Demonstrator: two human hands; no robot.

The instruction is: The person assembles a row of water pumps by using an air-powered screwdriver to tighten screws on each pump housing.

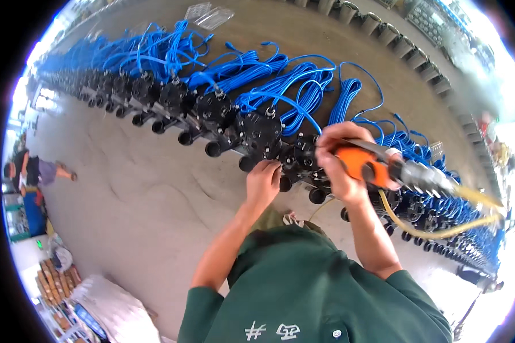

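Observation:
A long row of black pump-like units with round ports crosses the view, blue cables attached. My left hand is at the near side of one unit, thumb and fingers pressed together; whatever they pinch is too small or hidden. To the right, my right hand is wrapped round an orange-and-grey power tool, held beside a neighbouring black unit. A yellow hose loops near the tool. The tool's working tip cannot be made out.
Coiled blue cables lie along the far side of the row. Clear plastic pieces lie at the top. Grey cylindrical parts line the far right. A person is at the far left, above stacked brown boxes and a white covered pile.

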